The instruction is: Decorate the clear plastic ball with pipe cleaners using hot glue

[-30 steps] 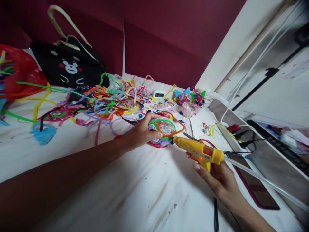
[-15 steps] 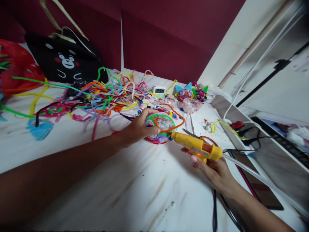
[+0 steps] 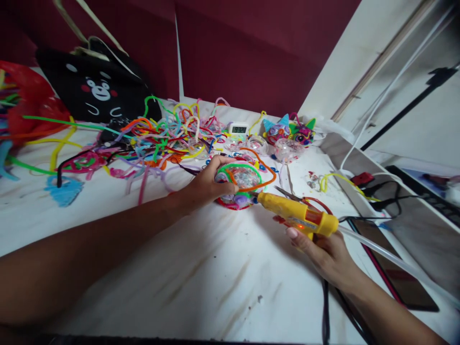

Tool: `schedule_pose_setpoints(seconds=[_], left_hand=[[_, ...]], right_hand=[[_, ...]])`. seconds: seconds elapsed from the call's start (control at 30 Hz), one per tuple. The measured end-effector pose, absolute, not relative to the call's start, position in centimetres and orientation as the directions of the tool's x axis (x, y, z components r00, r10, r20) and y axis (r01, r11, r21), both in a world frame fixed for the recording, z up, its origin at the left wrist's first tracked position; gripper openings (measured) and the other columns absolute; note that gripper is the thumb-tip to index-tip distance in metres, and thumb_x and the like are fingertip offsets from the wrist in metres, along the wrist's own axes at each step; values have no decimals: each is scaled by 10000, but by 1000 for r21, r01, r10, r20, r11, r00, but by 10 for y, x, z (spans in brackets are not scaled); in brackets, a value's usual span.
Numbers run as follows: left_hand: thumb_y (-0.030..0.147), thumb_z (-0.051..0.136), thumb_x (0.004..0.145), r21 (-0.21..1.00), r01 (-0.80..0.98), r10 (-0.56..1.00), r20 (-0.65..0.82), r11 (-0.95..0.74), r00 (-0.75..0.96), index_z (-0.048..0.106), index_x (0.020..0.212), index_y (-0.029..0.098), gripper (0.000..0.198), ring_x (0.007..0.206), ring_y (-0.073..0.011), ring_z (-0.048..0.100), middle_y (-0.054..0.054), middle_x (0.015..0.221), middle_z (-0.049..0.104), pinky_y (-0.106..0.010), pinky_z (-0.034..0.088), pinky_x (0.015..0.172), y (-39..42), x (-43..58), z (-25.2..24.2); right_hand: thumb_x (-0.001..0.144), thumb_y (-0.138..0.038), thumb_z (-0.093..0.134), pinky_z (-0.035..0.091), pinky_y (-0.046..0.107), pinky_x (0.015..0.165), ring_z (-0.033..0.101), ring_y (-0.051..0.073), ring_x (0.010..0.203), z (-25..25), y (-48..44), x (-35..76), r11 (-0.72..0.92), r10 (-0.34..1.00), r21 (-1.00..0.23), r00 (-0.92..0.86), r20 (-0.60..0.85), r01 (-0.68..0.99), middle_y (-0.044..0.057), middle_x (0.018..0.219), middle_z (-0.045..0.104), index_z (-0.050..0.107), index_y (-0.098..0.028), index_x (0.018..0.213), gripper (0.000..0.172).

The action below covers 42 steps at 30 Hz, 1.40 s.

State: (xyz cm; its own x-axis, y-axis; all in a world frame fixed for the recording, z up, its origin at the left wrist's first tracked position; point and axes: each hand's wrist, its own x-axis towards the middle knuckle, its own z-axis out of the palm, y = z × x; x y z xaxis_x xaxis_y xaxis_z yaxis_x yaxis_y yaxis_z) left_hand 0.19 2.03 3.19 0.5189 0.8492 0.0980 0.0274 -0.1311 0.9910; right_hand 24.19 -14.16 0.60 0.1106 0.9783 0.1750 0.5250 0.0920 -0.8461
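One ornament (image 3: pixel 248 177) sits in the left hand (image 3: pixel 211 184) (seemingly between thumb and fingers).

Dim light, soft shadows, blurred edges

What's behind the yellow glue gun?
Scissors, it seems: pointed blades and part of the orange handle show. The glue gun, held in the right hand, hides the rest; anything else directly behind it can't be seen.

Tabletop (image 3: pixel 276 306): white, brown-streaked
Backdrop (image 3: pixel 258 57): maroon panels, pale gap between, behind the tabletop's far edge
White wall (image 3: pixel 338 72): beyond the far right corner
Light: dim, softly shadowed
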Motion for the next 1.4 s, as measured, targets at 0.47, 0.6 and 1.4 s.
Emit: schedule_pose_setpoints(seconds=[0.47, 0.6, 1.4], left_hand=[[348, 779, 620, 994, 16, 839, 82, -108, 538, 476, 1245, 217, 707, 1027, -252, 631, -44, 1128, 639, -378, 494, 889, 24, 1, 28], [337, 768, 621, 995, 2, 836, 85, -102, 543, 473, 1237, 219, 693, 1026, -246, 632, -44, 1143, 637, -371, 497, 884, 23, 1, 29], [290, 758, 617, 995, 18, 843, 75, -100, 533, 498, 1250, 219, 688, 1077, -258, 624, -44, 1142, 657, -372, 498, 900, 21, 2, 32]], right_hand=[[880, -440, 658, 582, 282, 743, 678, 206, 938, 9, -140, 238, 117, 979, -847, 81, 185, 518, 64, 1097, 727, 703, -257, 1110, 297], [891, -430, 643, 588, 294, 755, 683, 208, 926, 10, -139, 236, 149, 979, -847, 46, 200, 510, 62, 1029, 728, 706, -249, 1101, 284], [888, -439, 645, 561, 311, 715, 674, 220, 896, 10, -141, 234, 131, 974, -813, 79, 211, 567, 80, 1112, 729, 714, -217, 1063, 291]])
